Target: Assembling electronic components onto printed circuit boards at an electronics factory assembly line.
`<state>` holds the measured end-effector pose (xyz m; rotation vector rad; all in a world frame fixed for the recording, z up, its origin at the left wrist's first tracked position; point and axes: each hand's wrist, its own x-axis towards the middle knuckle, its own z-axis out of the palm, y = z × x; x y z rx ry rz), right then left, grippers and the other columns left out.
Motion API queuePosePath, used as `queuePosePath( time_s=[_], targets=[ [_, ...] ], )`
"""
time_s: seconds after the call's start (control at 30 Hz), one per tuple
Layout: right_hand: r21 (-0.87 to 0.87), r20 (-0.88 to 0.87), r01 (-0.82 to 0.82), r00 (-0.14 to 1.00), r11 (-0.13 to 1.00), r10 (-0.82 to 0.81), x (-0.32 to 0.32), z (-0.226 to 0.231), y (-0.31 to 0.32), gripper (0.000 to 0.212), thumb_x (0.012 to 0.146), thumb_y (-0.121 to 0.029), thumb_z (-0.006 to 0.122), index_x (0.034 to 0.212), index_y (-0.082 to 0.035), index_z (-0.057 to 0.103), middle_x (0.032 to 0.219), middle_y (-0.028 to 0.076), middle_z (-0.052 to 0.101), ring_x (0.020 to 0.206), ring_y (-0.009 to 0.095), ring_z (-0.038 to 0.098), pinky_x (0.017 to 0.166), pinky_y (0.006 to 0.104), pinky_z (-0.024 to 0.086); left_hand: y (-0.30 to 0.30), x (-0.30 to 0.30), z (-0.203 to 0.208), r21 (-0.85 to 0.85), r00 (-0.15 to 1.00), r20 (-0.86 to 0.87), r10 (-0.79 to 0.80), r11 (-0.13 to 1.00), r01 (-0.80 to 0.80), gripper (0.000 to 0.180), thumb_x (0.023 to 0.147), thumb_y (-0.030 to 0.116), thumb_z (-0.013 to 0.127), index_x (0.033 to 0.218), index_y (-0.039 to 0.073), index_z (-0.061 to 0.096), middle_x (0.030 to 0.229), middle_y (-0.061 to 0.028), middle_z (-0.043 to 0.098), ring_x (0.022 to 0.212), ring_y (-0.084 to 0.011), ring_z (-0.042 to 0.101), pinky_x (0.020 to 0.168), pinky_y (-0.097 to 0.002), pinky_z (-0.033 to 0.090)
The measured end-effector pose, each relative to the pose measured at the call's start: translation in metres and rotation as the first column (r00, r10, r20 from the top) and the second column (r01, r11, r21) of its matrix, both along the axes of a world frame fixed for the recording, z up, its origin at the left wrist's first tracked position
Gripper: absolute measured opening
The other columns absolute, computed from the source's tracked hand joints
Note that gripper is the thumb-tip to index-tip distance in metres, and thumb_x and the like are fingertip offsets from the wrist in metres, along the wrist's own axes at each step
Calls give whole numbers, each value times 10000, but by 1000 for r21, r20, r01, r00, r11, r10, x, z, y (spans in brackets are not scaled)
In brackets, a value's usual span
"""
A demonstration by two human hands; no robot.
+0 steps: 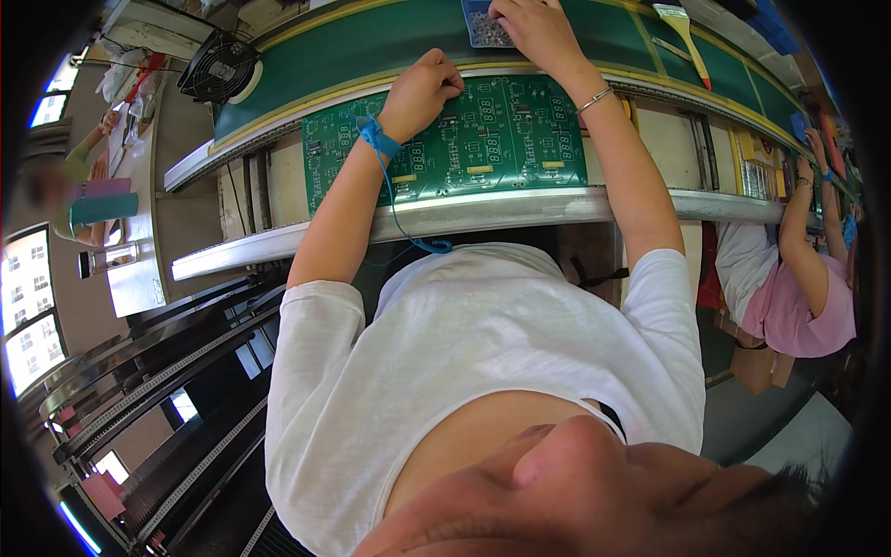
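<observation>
A wide green circuit board panel (pixel 436 174), fitted with several digit displays and small parts, lies across the metal rails in front of me. Over its upper left part is my left hand (pixel 422 93), fingers curled together close to the board; whatever they hold is hidden. A blue wrist strap (pixel 378 136) with a coiled cord circles that wrist. Beyond the board sits a small blue tray (pixel 470 26) of tiny grey parts. My right hand (pixel 541 35) reaches over the tray's right side with bent, closed fingertips, and I cannot make out anything between them.
Metal rails (pixel 520 202) run along the board's near edge. Behind lies a green belt surface (pixel 371 46) with a brush (pixel 685 42) at right and a black fan (pixel 219 67) at left. A co-worker in pink (pixel 807 306) works at right; another person sits at the left table.
</observation>
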<state>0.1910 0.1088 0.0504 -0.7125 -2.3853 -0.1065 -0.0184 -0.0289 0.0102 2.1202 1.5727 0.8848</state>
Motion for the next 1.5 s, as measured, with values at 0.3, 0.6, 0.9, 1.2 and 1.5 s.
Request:
queuePosePath(
  time_s=[0.3, 0.6, 0.9, 1.2, 1.5],
  targets=[
    [26, -44, -53, 998, 998, 54, 6, -5, 6, 60, 898, -154, 620, 937, -124, 654, 882, 102, 668, 884, 307, 660, 841, 452, 473, 1, 3, 1, -20, 999, 15, -51, 998, 52, 77, 856, -41, 703, 929, -27, 685, 1018, -111, 585, 912, -277, 645, 803, -359, 532],
    [12, 10, 9, 1000, 1000, -9, 6, -5, 6, 108, 899, -207, 669, 945, -113, 643, 863, 108, 665, 843, 313, 657, 813, 439, 487, 0, 5, 3, -19, 999, -11, -45, 999, 45, 71, 860, -9, 712, 928, -14, 693, 1014, -112, 595, 907, -291, 644, 798, -367, 525],
    [-33, -55, -40, 998, 999, 38, 11, 9, 2, 102, 874, -194, 687, 872, -104, 640, 850, 103, 666, 840, 312, 662, 784, 438, 485, -2, 5, 4, -7, 997, -57, -48, 999, 47, 71, 870, 12, 708, 936, -8, 696, 1023, -117, 600, 906, -305, 646, 797, -382, 523],
    [-161, -72, -13, 997, 987, 2, 31, 36, -5, 86, 877, -176, 701, 894, -92, 693, 874, 114, 703, 839, 320, 672, 795, 440, 485, -4, 4, 3, -13, 994, -98, -49, 999, 47, 88, 870, 28, 715, 955, 7, 706, 1046, -113, 612, 896, -311, 660, 784, -387, 529],
    [-642, -174, -132, 985, 755, 24, 108, -7, -17, 151, 941, -89, 700, 1081, -40, 729, 971, 53, 752, 900, 152, 703, 841, 290, 554, 24, 46, 31, 393, 980, -168, 111, 919, -37, 113, 897, 77, 698, 1004, 43, 703, 1002, -86, 637, 881, -311, 665, 756, -382, 550]
  ],
)
